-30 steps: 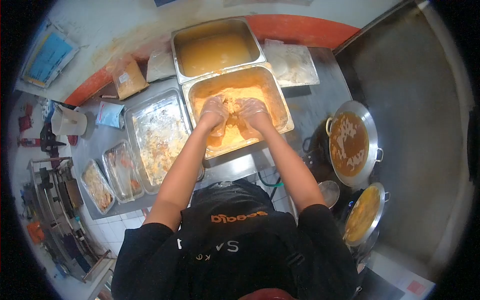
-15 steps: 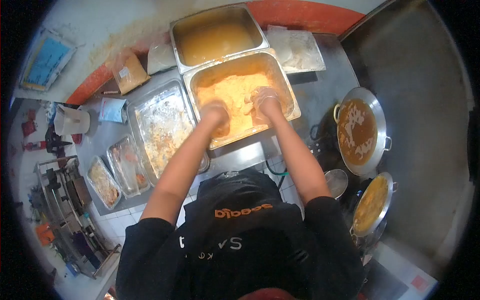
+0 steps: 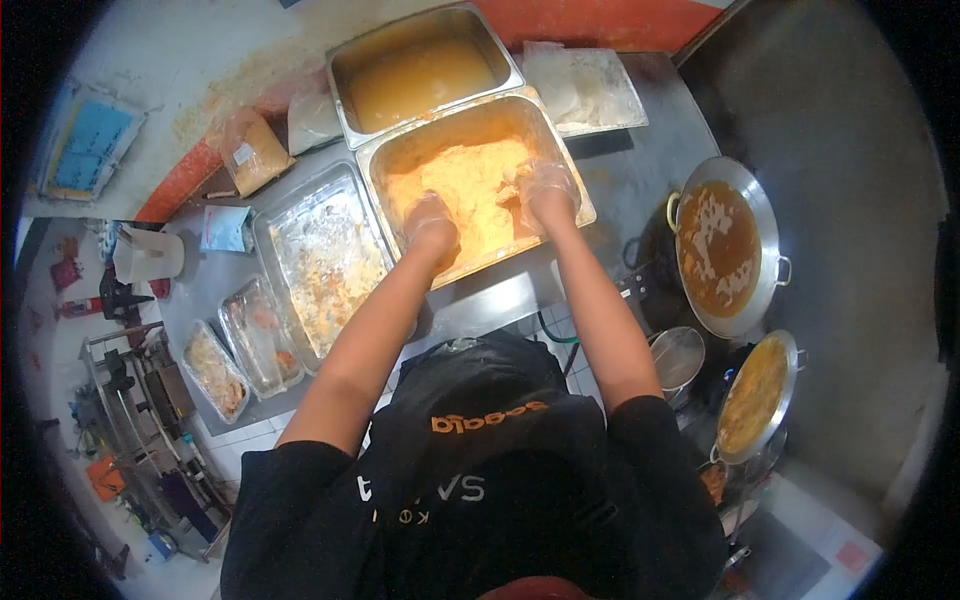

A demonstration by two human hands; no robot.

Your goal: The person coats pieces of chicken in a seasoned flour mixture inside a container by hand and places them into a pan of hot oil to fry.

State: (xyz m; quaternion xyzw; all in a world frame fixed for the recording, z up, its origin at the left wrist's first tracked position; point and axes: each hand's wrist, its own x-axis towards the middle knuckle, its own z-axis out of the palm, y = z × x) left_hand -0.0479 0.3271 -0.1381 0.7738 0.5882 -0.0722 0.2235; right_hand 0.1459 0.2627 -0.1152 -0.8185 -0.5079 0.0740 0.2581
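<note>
Both hands are inside a deep metal pan (image 3: 582, 205) of orange-tinted flour (image 3: 470, 185), wearing clear plastic gloves. My left hand (image 3: 430, 218) is at the pan's left side, its fingers down in the flour and mostly hidden. Near the right wall, my right hand (image 3: 550, 190) has its fingers curled at a lumpy flour-coated mass; what exactly they grip is unclear. Directly behind stands a second metal pan (image 3: 345, 112) with cloudy yellowish liquid (image 3: 425, 80).
Left of the pan lies a crumb-strewn tray (image 3: 325, 250), beside two smaller plastic containers (image 3: 262, 335) (image 3: 215, 372). A bag of orange powder (image 3: 255, 150) leans at the wall. On the right are two woks (image 3: 718, 250) (image 3: 755, 395) of oil and a strainer (image 3: 678, 357).
My right hand has shifted slightly right, toward the pan's right wall. My left hand, blurred by motion before, now shows clearly in the flour. The whole view has tilted a little.
</note>
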